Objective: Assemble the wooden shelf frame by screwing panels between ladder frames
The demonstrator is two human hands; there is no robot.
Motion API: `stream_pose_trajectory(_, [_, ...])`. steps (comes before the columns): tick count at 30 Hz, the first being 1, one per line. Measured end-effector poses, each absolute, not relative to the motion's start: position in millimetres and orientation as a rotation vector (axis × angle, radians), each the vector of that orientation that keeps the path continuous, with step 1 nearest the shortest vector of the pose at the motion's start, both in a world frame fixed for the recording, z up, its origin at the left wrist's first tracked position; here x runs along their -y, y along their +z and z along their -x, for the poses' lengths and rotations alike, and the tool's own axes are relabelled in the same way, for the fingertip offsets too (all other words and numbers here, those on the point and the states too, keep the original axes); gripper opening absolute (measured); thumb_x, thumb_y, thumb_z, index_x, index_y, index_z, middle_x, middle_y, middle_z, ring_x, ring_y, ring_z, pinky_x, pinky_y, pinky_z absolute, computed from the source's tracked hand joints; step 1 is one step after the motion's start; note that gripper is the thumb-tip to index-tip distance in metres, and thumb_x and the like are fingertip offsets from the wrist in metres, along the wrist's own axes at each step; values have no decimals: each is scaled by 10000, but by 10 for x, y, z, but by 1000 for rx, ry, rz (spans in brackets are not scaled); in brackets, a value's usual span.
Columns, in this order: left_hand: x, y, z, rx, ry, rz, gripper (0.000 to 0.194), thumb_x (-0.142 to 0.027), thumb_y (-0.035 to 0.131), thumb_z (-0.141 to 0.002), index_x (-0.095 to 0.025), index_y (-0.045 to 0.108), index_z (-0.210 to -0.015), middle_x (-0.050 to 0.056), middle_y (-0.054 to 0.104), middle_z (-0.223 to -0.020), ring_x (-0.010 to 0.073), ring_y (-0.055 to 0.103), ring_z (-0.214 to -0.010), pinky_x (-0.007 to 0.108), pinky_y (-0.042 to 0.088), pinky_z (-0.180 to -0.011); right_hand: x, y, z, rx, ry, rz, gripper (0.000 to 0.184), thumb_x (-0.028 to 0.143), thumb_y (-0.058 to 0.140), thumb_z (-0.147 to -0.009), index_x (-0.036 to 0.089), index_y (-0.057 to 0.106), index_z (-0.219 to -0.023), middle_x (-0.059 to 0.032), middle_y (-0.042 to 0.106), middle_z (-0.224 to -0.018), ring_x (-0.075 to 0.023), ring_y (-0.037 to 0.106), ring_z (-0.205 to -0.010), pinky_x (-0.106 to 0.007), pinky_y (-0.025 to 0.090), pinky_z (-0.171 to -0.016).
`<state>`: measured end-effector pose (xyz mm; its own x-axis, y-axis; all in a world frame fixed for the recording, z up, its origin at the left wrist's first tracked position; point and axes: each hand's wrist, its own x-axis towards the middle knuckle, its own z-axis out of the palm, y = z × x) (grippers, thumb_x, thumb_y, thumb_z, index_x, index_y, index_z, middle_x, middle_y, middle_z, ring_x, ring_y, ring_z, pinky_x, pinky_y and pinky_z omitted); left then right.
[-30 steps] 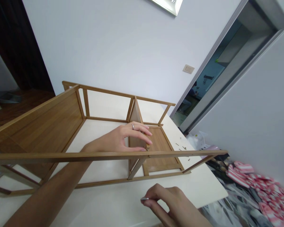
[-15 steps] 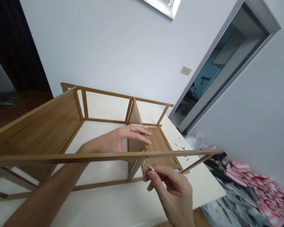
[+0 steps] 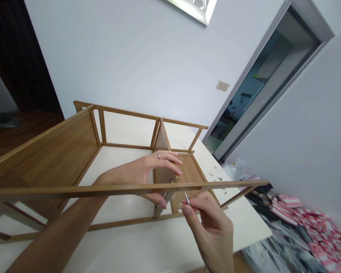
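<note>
A wooden shelf frame (image 3: 57, 151) lies on its side on a white table (image 3: 136, 242). My left hand (image 3: 147, 170) reaches through the frame and grips the upright middle panel (image 3: 162, 172), fingers over its top edge and thumb below. My right hand (image 3: 207, 223) pinches a small metal screw (image 3: 186, 198) between thumb and forefinger. The screw's tip is just under the near long rail (image 3: 230, 184), close to where the panel meets that rail.
Several loose screws (image 3: 218, 178) lie on the table's far right part. Beyond the right edge of the table, pink striped cloth (image 3: 307, 223) and bags lie on the floor. A white wall and an open doorway (image 3: 244, 98) stand behind.
My right hand has risen from the table's near edge with the screw and brought it up to the rail by the middle panel. The left hand keeps its grip, thumb now showing below.
</note>
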<state>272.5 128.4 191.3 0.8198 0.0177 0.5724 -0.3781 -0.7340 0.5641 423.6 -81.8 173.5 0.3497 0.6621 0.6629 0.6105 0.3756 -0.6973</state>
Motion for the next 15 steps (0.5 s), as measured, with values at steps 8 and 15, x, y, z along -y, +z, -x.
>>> stream_pose_trajectory(8, [-1264,1871,-2772,199,789,-2299,543,-386,945,-763,-313,721,-1253,90,644,-1422,292,519,-1459,453,384,-1286,782,1669,-4168,1268,195,1379,110,317,762,-941,237,797,-875,35,659,-553,-100,589,-483,-195,498,-506])
stream_pose_trajectory(15, [-1250,1894,-2784,189,807,-2304,469,-389,926,-789,-289,737,-1207,87,668,-1396,282,525,-1456,420,418,-1262,803,1659,-4135,1216,285,1309,162,329,721,-977,198,772,-897,6,688,-547,-124,625,-443,-207,527,-441])
